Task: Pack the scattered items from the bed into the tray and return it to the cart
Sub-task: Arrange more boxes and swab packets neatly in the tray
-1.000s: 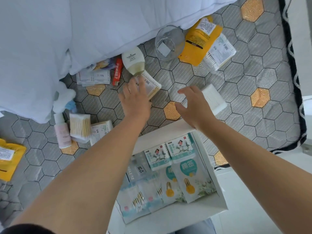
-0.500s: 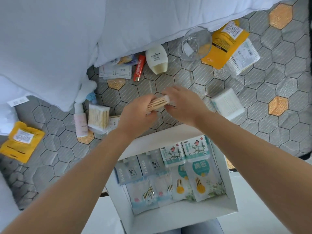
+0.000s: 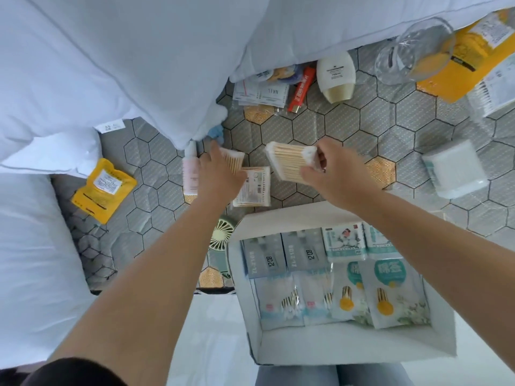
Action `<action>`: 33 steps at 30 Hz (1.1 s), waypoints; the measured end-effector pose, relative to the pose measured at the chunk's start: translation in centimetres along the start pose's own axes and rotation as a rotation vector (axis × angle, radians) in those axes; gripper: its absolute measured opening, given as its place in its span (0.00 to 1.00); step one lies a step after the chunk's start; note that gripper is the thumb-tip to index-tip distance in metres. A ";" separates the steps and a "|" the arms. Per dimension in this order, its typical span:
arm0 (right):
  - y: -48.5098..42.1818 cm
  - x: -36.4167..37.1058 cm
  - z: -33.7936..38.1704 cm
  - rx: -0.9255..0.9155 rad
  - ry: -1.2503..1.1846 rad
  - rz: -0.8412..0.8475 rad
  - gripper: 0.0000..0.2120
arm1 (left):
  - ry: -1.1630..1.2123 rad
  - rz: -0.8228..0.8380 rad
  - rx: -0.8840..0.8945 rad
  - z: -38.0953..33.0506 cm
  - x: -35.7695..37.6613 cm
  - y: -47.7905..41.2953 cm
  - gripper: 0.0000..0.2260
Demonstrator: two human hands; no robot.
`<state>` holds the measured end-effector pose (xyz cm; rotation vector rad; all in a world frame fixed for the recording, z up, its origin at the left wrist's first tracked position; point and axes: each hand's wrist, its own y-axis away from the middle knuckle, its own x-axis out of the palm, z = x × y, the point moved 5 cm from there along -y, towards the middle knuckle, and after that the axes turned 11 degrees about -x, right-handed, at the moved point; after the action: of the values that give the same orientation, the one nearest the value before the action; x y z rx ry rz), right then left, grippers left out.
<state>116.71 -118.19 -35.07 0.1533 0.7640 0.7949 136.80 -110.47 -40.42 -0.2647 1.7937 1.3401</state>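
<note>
A white tray (image 3: 289, 217) sits at the bed's near edge, holding several swab and tissue packs. My right hand (image 3: 338, 174) grips a pack of wooden cotton swabs (image 3: 288, 162) above the mattress, just beyond the tray. My left hand (image 3: 220, 176) reaches left and lies over a second swab pack (image 3: 235, 161), fingers spread on it; whether it grips the pack is unclear. A third, labelled swab pack (image 3: 255, 188) lies flat beside it. A pink bottle (image 3: 191, 174) lies left of that hand.
White pillows (image 3: 125, 65) cover the upper left. Scattered on the hexagon-patterned mattress are a yellow pouch (image 3: 103, 189), nail files (image 3: 263, 94), a red tube (image 3: 301, 90), a cream bottle (image 3: 337, 76), a glass (image 3: 412, 48), cotton pads (image 3: 454, 172) and a small fan (image 3: 223, 235).
The swab pack passed from my left hand to my right hand. My left hand then moved left onto the swab pack by the pink bottle. The view shifted left.
</note>
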 end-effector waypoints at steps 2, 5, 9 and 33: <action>0.0 0.3 0.2 0.070 -0.094 -0.014 0.10 | 0.105 -0.021 0.005 -0.4 0.2 0.4 0.36; 0.3 0.3 0.8 0.097 -0.162 -0.055 0.10 | 0.326 0.023 0.001 -1.3 -0.1 1.8 0.19; 1.8 -1.1 1.6 0.062 -0.085 -0.216 0.08 | 0.777 0.222 -0.084 -1.9 -1.5 3.9 0.04; 18.9 0.0 5.4 -0.385 -0.154 -0.309 0.20 | 1.292 0.640 0.068 0.6 1.9 22.5 0.05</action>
<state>109.21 -104.11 -23.62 -0.2419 0.4628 0.6136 122.19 -100.32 -26.49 -0.6561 3.1861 1.6804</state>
